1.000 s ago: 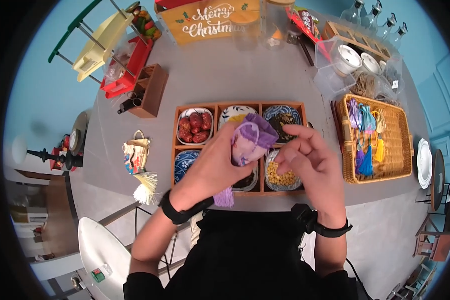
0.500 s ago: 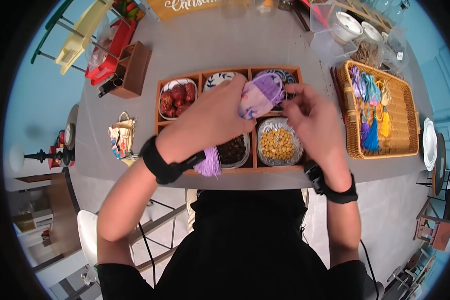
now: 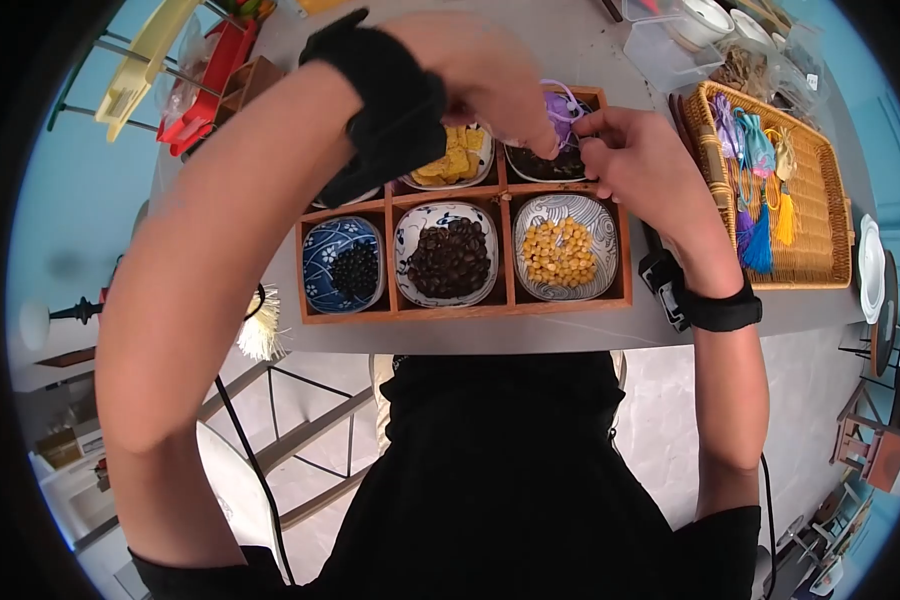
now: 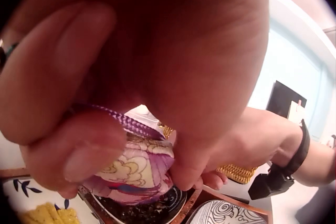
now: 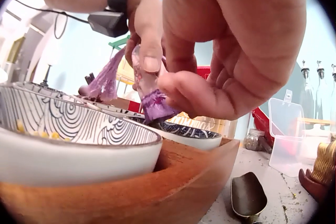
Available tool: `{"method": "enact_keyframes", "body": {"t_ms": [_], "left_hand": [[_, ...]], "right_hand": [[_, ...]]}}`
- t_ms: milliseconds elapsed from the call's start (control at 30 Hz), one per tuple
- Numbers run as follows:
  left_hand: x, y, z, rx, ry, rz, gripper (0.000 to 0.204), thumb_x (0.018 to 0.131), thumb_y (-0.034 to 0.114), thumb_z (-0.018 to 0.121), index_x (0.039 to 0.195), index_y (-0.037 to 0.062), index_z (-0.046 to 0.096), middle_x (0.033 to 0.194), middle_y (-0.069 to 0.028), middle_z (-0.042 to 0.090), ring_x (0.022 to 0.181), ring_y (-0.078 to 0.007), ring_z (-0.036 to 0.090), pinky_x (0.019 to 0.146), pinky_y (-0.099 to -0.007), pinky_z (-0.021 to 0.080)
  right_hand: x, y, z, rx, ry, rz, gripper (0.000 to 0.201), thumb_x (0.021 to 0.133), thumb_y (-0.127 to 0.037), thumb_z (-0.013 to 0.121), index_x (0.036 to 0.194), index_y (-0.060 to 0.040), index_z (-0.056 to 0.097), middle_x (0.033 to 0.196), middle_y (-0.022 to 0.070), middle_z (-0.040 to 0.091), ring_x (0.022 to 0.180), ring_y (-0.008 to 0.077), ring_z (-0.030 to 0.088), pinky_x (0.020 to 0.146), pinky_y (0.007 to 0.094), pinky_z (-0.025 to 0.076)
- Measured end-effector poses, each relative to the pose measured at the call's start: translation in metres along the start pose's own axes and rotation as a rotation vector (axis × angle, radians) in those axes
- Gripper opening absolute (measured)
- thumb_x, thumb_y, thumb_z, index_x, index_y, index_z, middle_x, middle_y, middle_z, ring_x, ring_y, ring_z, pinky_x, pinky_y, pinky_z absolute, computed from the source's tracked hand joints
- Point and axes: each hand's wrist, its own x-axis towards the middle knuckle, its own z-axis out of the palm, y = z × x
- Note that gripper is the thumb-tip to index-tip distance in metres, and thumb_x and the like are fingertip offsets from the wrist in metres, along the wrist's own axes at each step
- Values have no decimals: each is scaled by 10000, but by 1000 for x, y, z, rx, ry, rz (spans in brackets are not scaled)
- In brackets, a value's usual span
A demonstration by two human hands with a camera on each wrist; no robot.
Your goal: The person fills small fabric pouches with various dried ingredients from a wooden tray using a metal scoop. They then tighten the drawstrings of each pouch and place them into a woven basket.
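My left hand (image 3: 495, 85) grips a purple drawstring pouch (image 3: 560, 122) over the back right bowl (image 5: 197, 139), which holds dark dried leaves (image 3: 548, 167). In the right wrist view the pouch is tipped, its frilled purple mouth (image 5: 157, 107) down toward that bowl and its lilac tassel (image 5: 106, 79) out to the left. A purple cord (image 4: 128, 122) loops by the left fingers in the left wrist view. My right hand (image 3: 645, 165) has curled fingers, thumb and forefinger pinching at the pouch's edge. The left hand hides part of the pouch.
A divided wooden tray (image 3: 450, 312) holds bowls of yellow pieces (image 3: 453, 160), dark beans (image 3: 450, 258), black beans (image 3: 355, 270) and yellow beans (image 3: 560, 252). On the right, a wicker basket (image 3: 815, 240) contains tasselled pouches. A metal scoop (image 5: 248, 195) lies beside the tray.
My left hand has raised its wrist and turned over, tipping the pouch mouth-down above the dark leaves. The right hand has stayed at the pouch's edge. The head view has shifted lower.
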Motion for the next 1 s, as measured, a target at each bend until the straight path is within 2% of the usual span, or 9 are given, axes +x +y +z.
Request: {"method": "enact_keyframes", "body": {"t_ms": [67, 133, 200, 333, 500, 533, 600, 933, 1000], "left_hand": [[-3, 5, -11, 62, -94, 24, 645, 709, 629, 652, 732, -15, 672, 606, -93, 563, 568, -245, 531, 512, -347, 420], [-3, 9, -24, 188, -111, -32, 562, 728, 529, 686, 793, -28, 646, 633, -100, 588, 554, -250, 562, 483, -362, 431], [1, 2, -36, 111, -417, 144, 489, 799, 422, 656, 1072, 15, 674, 1011, -196, 680, 900, -308, 625, 827, -356, 483], [4, 9, -38, 221, -399, 174, 442, 807, 375, 615, 982, -28, 662, 973, -210, 663, 835, -282, 600, 716, -385, 479], [-10, 33, -35, 244, -293, -140, 484, 795, 395, 623, 1030, -26, 651, 1030, -197, 660, 891, -279, 599, 767, -378, 468], [-9, 27, -35, 242, -298, -139, 484, 795, 395, 623, 1030, -26, 651, 1030, -197, 660, 891, -279, 599, 767, -378, 468], [-2, 9, -42, 169, -356, 143, 439, 794, 377, 619, 964, -27, 645, 917, -171, 652, 790, -277, 571, 728, -383, 459], [11, 23, -43, 405, -298, 14, 337, 744, 309, 657, 919, 25, 705, 935, -166, 684, 855, -271, 651, 727, -338, 491], [7, 22, -42, 420, -241, 27, 269, 729, 272, 647, 818, 23, 691, 824, -151, 665, 768, -280, 644, 681, -343, 490]], "right_hand": [[-1, -9, -3, 88, -83, 142, 263, 807, -110, 602, 965, 95, 648, 713, 142, 654, 607, 186, 639, 580, 305, 499], [0, -8, -3, 94, -84, 147, 255, 812, -102, 597, 963, 96, 647, 701, 124, 646, 582, 161, 624, 559, 289, 493], [-1, -8, -1, 102, -89, 156, 247, 816, -95, 592, 962, 97, 646, 690, 107, 637, 557, 136, 610, 537, 273, 486], [-4, -11, -2, 132, -44, 145, 231, 815, -87, 592, 951, 90, 649, 664, 87, 628, 550, 129, 601, 545, 264, 487], [-2, -6, -4, 82, -37, 139, 213, 818, -89, 592, 929, 81, 654, 643, 69, 617, 549, 118, 596, 542, 253, 484], [-2, -4, -3, 86, -49, 149, 207, 817, -87, 591, 923, 80, 654, 641, 65, 615, 547, 113, 593, 539, 250, 481], [-1, -2, -4, 89, -52, 155, 201, 817, -85, 590, 917, 78, 654, 639, 62, 614, 544, 108, 590, 537, 246, 479], [-5, -10, -8, 252, -82, 248, 228, 825, -63, 565, 986, 79, 640, 694, 46, 608, 560, 95, 551, 513, 231, 447], [-6, -10, -9, 266, -86, 259, 230, 825, -58, 560, 992, 78, 639, 703, 46, 608, 563, 92, 544, 511, 229, 440]]}}
